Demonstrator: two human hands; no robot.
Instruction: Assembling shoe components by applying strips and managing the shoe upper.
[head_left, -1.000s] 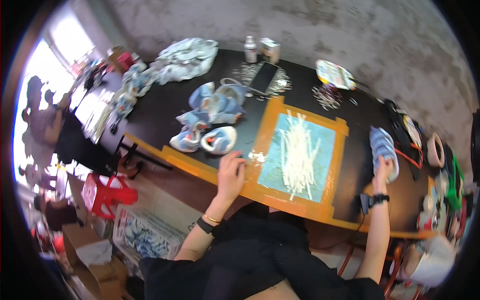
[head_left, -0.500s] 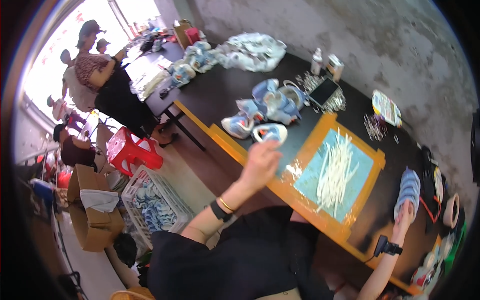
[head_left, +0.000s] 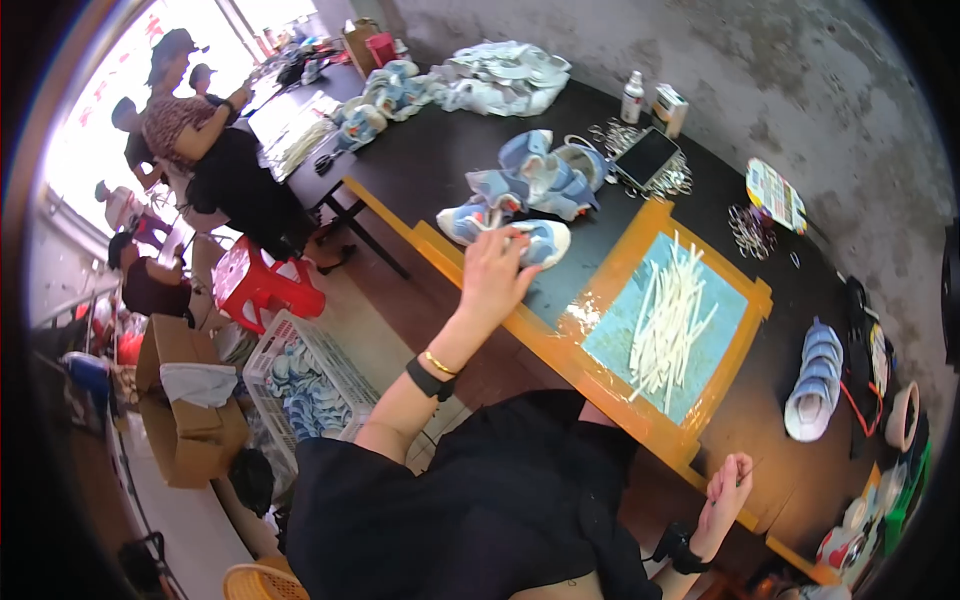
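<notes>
My left hand point(head_left: 492, 275) has its fingers over the near edge of a blue-and-white shoe upper point(head_left: 548, 243), gripping it on the dark table. That piece lies at the front of a heap of similar shoe uppers point(head_left: 540, 175). My right hand point(head_left: 725, 500) is raised by the table's near edge, fingers closed around a thin needle-like tool point(head_left: 757, 465), mostly hidden in the fist. A nested row of blue-and-white shoe uppers point(head_left: 815, 380) lies beyond it on the right. Between the hands, white strips, perhaps laces point(head_left: 670, 325), are piled on a teal mat point(head_left: 610, 345).
Yellow tape point(head_left: 640, 435) borders the mat. A phone point(head_left: 645, 158), metal rings, a white bottle point(head_left: 632, 98) and tape rolls point(head_left: 902, 415) lie around the table. On the floor at left stand a white crate point(head_left: 365, 395) of uppers, a cardboard box and red stools point(head_left: 235, 285). Other people are beyond.
My right hand has let go of the row of shoe uppers and drawn back toward me with the thin tool. My left hand has reached onto the front upper, which has turned slightly.
</notes>
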